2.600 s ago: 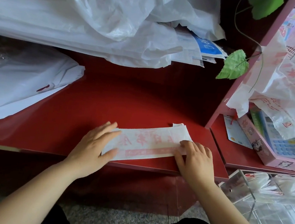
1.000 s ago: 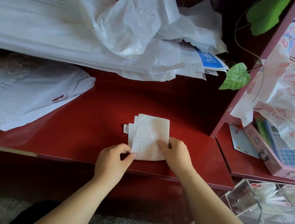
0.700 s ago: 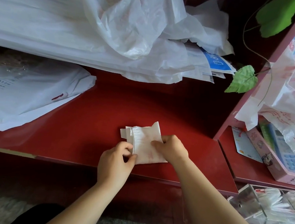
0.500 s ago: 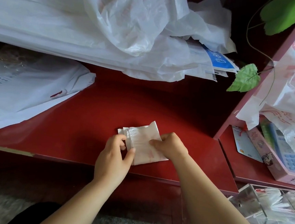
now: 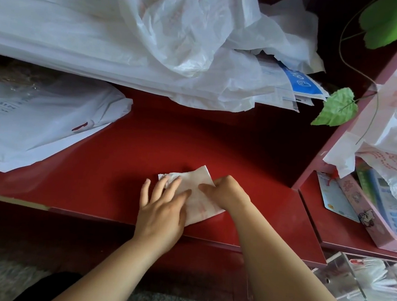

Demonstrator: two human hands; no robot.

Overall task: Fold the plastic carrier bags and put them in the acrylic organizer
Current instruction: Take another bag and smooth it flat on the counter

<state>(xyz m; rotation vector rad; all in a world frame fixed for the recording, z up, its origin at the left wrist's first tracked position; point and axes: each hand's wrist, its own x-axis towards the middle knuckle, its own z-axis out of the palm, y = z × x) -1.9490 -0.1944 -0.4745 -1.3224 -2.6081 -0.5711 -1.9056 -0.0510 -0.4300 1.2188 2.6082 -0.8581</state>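
Note:
A white carrier bag with pale red print (image 5: 198,198), folded into a small square, lies near the front edge of the red shelf (image 5: 144,150). My left hand (image 5: 161,209) lies flat on its left part with the fingers spread. My right hand (image 5: 227,192) has its fingers curled and pinches the bag's right edge. The clear acrylic organizer (image 5: 360,291) stands at the lower right, below the shelf, with folded bags in its compartments.
A big heap of loose white bags (image 5: 154,38) fills the back of the shelf, and more lie flat at the left (image 5: 39,122). To the right a red divider (image 5: 354,116), crumpled printed bags (image 5: 390,143), a pink box with a calculator (image 5: 388,215), a green leaf (image 5: 338,109).
The long folded strip has been folded down into a small square. In the last half second my left hand opened and came down flat on the bag; the right hand kept its hold.

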